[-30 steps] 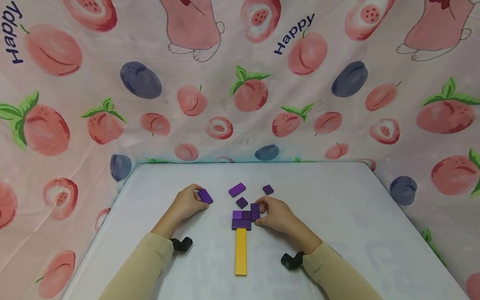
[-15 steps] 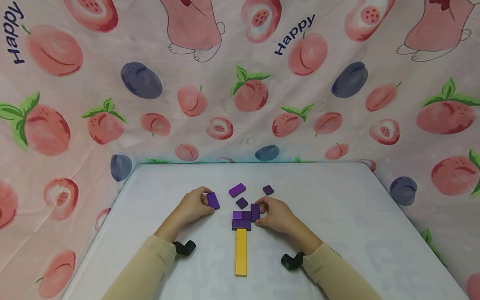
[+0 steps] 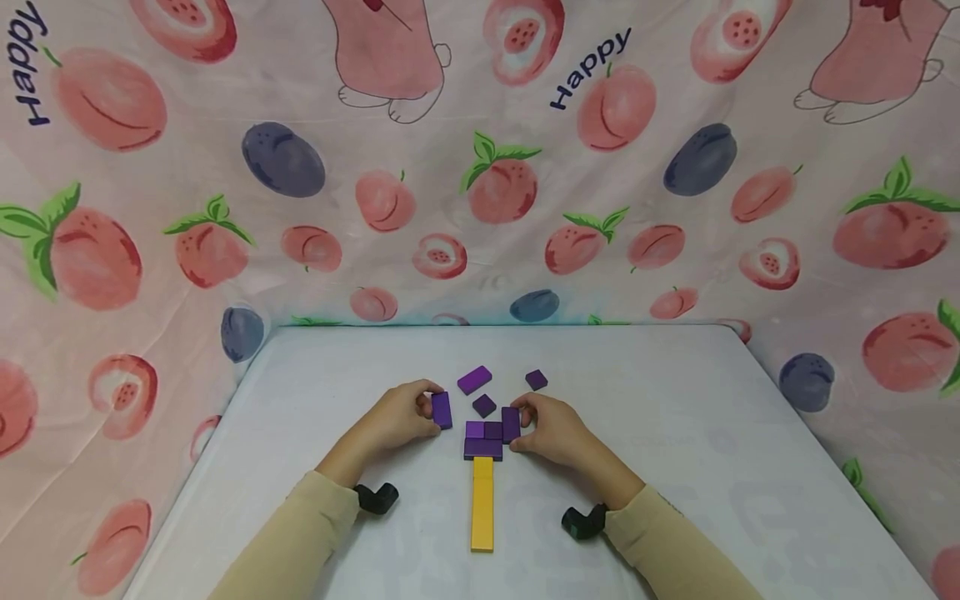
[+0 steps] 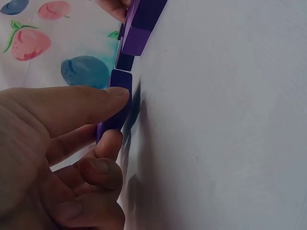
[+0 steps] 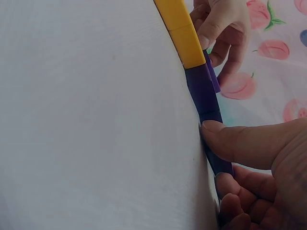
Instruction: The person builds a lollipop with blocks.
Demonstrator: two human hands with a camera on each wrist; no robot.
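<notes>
My left hand pinches a purple rectangular block between thumb and fingers, a short gap left of the purple group. In the left wrist view its thumb lies on the face of that block. On the other side, my right hand grips an upright purple block at the right edge of the group. That group has a lighter purple square block, a dark purple square block and a long purple block below them. A yellow strip of blocks runs from it toward me.
Behind the group lie a loose purple rectangular block, a small dark purple block and another small one. All are on a white table. A fruit-print cloth hangs along the table's far edge.
My left hand has moved right and slightly nearer to me with its purple block, which has turned more upright. The right hand and its block have stayed in place.
</notes>
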